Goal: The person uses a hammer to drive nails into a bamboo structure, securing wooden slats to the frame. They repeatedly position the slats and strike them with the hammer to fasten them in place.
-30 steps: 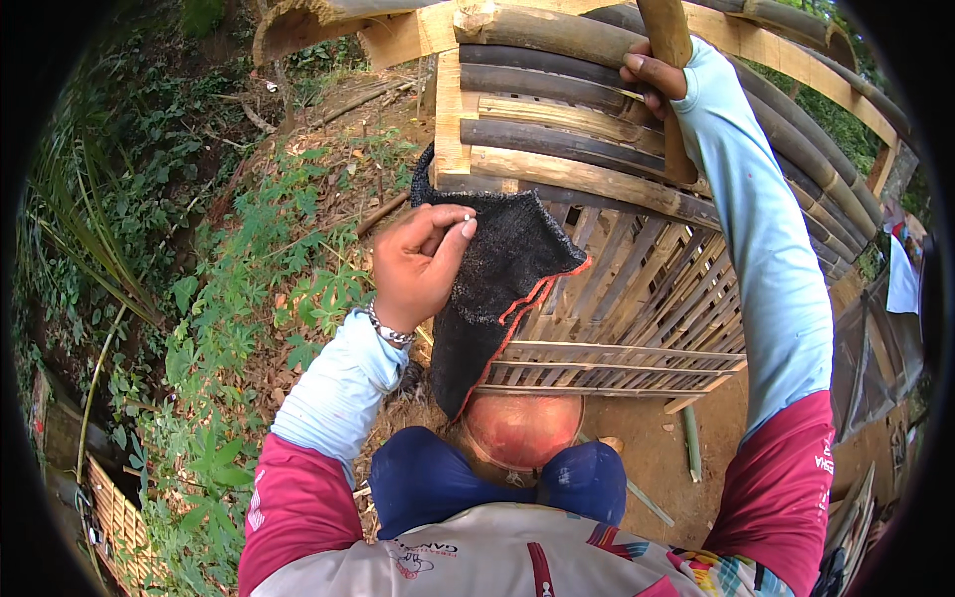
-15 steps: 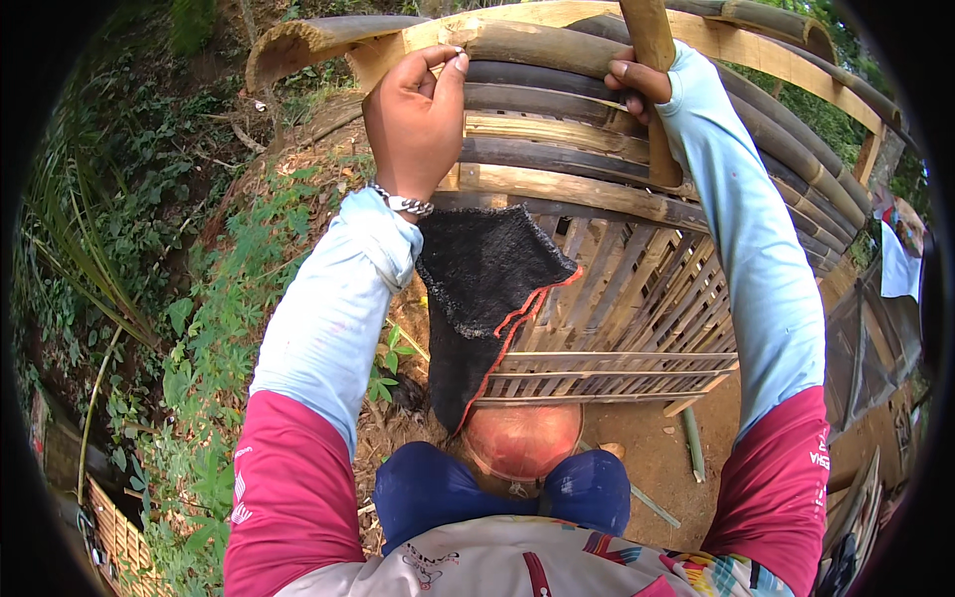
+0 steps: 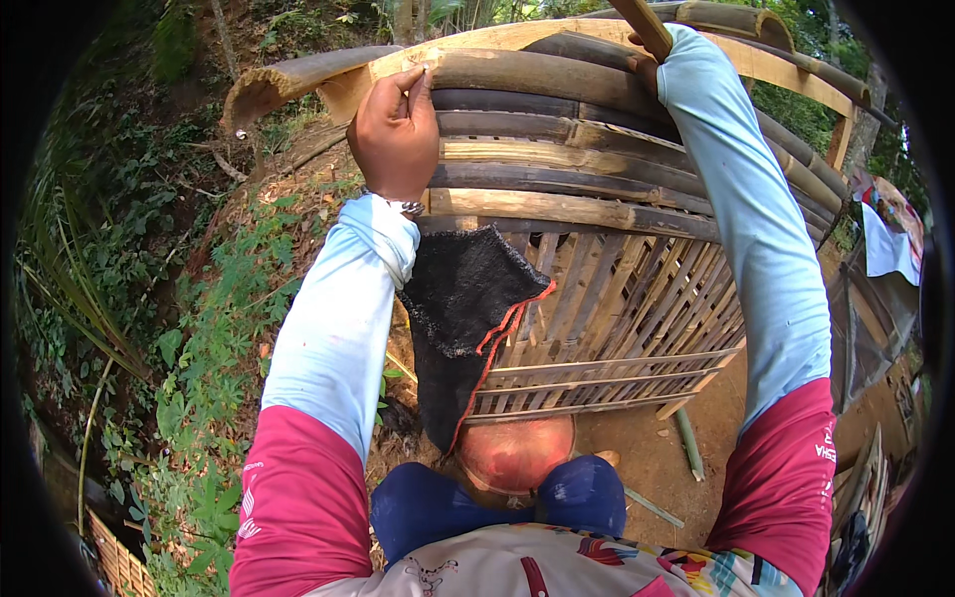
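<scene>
The left hand (image 3: 396,129) grips the top edge of a weathered brown bamboo-pole fence (image 3: 597,189), fingers curled over a pale split pole. The right hand (image 3: 647,62), mostly hidden, closes around a slanted wooden stick (image 3: 645,25). A black mesh cloth with red edging (image 3: 463,318) hangs on the fence below.

In front of us the bamboo poles (image 3: 557,139) lie close one above another, so no hand can pass between them, and our left hand (image 3: 396,134) already takes the place at their left end. Lower, the slat fence (image 3: 637,328) has only thin gaps, and the black cloth (image 3: 460,318) hangs over its left part. Open room is on the left, above the green plants (image 3: 199,338).
</scene>
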Motion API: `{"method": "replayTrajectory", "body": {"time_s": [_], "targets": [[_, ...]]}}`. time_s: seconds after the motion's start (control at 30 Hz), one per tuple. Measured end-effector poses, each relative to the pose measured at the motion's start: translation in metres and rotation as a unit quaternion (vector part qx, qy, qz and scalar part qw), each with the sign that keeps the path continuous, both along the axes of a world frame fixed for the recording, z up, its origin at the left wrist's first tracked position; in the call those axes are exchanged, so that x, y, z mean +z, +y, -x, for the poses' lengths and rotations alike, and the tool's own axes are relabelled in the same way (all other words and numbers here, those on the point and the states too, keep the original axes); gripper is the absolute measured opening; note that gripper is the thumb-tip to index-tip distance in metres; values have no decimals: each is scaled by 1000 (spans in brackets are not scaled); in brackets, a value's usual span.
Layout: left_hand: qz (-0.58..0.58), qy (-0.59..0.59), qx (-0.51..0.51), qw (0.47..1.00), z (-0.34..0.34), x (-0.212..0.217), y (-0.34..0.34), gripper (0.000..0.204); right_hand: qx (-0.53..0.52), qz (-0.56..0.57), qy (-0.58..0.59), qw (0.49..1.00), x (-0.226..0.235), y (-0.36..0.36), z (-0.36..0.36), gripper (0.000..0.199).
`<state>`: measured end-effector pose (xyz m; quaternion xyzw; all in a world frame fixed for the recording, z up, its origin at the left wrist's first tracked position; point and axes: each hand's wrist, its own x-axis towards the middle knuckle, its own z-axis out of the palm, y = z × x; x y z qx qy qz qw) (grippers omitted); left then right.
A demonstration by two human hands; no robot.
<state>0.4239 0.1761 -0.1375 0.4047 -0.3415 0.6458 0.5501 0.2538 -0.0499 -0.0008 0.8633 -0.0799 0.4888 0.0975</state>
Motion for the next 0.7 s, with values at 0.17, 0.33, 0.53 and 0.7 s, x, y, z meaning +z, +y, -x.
{"method": "replayTrajectory", "body": {"time_s": [0.17,0.33,0.53,0.7], "targets": [[-19,38,5,999,5,-5,-1,8,-11,-30,72,997,15,-9,14,46],[-12,-2,28,1000,0,-3,-3,11,13,16,108,994,23,-30,20,48],[13,-10,2,1000,-6,-2,-8,10,-1,31,115,993,25,-33,25,47],[34,-11,22,999,-1,1,-8,9,-14,47,63,997,8,-15,27,44]]}}
